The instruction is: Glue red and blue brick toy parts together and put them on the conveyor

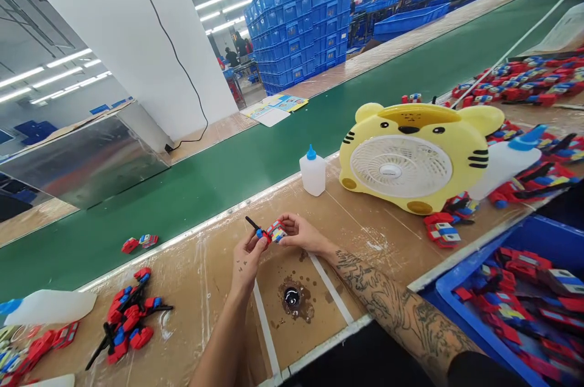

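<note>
My left hand (pixel 247 260) pinches a small red and blue toy piece (pixel 261 233) with a long black blade sticking up from it. Closed around a red, white and blue toy body (pixel 276 231) is my right hand (pixel 303 235). The two pieces meet or nearly meet between my fingertips; whether they are joined I cannot tell. Below the hands, a small round black container (pixel 291 297) with shiny dark contents sits amid wet stains on the brown work surface (pixel 228 326). More red and blue pieces with black blades (pixel 128 314) lie heaped to the left.
A white bottle with a blue nozzle (pixel 312 175) and a yellow animal-faced fan (pixel 410 159) stand ahead. A green conveyor belt (pixel 219 171) runs behind, carrying two toy pieces (pixel 140 243). At right, a blue bin (pixel 460 320) holds many toy parts. Stacked blue crates (pixel 296 28) rise farther back.
</note>
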Action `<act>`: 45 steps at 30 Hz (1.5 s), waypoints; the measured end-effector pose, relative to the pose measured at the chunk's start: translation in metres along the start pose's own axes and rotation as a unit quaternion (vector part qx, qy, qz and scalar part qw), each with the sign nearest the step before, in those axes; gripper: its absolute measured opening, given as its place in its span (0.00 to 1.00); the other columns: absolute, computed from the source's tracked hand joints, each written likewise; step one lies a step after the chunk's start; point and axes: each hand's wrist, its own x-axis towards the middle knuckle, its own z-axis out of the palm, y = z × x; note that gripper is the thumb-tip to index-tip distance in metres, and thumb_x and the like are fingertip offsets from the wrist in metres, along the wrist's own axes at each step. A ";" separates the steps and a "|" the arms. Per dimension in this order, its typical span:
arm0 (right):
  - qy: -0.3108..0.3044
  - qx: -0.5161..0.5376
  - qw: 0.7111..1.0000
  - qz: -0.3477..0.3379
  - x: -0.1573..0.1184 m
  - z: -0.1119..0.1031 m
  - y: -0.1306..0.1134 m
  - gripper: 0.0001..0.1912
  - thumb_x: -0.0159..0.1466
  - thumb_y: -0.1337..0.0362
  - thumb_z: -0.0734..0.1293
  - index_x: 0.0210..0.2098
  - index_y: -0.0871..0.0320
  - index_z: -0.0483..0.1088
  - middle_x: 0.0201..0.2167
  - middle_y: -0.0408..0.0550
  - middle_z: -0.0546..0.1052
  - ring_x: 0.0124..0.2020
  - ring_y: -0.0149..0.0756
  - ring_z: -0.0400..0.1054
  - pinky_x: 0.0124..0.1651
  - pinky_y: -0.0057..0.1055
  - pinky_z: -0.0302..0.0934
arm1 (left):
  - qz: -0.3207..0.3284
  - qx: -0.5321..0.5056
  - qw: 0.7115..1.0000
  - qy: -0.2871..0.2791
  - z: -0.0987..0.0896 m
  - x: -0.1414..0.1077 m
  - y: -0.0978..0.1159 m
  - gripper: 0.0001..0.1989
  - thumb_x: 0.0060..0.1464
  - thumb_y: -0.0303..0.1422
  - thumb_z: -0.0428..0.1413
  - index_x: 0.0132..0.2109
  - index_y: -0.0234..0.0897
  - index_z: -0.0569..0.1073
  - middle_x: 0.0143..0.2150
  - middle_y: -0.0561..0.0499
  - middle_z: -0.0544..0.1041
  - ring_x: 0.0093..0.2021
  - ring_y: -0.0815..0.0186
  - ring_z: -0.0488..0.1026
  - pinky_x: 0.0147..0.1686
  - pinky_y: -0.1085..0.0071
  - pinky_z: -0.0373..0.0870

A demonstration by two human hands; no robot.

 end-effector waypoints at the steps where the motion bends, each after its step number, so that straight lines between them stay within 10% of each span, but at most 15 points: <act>1: 0.002 -0.022 1.000 -0.010 0.000 0.000 0.000 0.31 0.45 0.65 0.81 0.44 0.55 0.66 0.45 0.48 0.77 0.47 0.40 0.73 0.53 0.40 0.65 | 0.004 0.004 1.000 -0.004 0.000 0.001 0.000 0.24 0.50 0.42 0.65 0.50 0.31 0.77 0.48 0.40 0.80 0.47 0.56 0.77 0.50 0.62 0.72; 16: 0.114 -0.412 0.872 -0.238 -0.010 0.023 0.010 0.23 0.59 0.65 0.70 0.54 0.52 0.66 0.50 0.54 0.75 0.51 0.49 0.69 0.55 0.46 0.63 | 0.079 0.105 0.987 0.098 0.045 0.026 -0.019 0.26 0.47 0.37 0.64 0.53 0.38 0.67 0.40 0.49 0.76 0.40 0.63 0.75 0.42 0.69 0.70; 23: 0.108 -0.419 0.879 -0.203 -0.007 0.007 0.014 0.27 0.62 0.55 0.70 0.57 0.55 0.62 0.47 0.54 0.75 0.49 0.47 0.70 0.53 0.45 0.64 | 0.051 0.244 0.963 0.105 -0.027 0.082 0.004 0.31 0.45 0.32 0.64 0.57 0.35 0.64 0.39 0.49 0.77 0.38 0.64 0.76 0.41 0.70 0.70; 29: 0.102 -0.455 0.871 -0.155 0.003 0.003 0.016 0.24 0.62 0.51 0.68 0.52 0.57 0.67 0.38 0.51 0.76 0.40 0.45 0.72 0.46 0.43 0.67 | -0.026 0.456 0.884 0.102 -0.096 0.171 0.037 0.25 0.55 0.35 0.62 0.57 0.35 0.67 0.50 0.45 0.75 0.48 0.59 0.74 0.49 0.59 0.71; 38: 0.123 -0.499 0.836 -0.193 0.006 0.002 0.019 0.19 0.63 0.52 0.67 0.49 0.55 0.69 0.32 0.49 0.76 0.35 0.44 0.73 0.38 0.39 0.70 | -0.134 0.588 0.798 0.028 -0.090 0.257 0.056 0.19 0.61 0.38 0.57 0.56 0.35 0.70 0.53 0.44 0.73 0.49 0.59 0.74 0.47 0.56 0.74; 45: 0.136 -0.497 0.841 -0.166 0.006 0.006 0.017 0.19 0.62 0.50 0.68 0.47 0.55 0.70 0.32 0.48 0.76 0.33 0.43 0.73 0.38 0.38 0.70 | -0.039 0.576 0.816 0.039 -0.091 0.221 0.034 0.31 0.56 0.42 0.60 0.62 0.34 0.63 0.55 0.39 0.71 0.53 0.54 0.71 0.53 0.54 0.68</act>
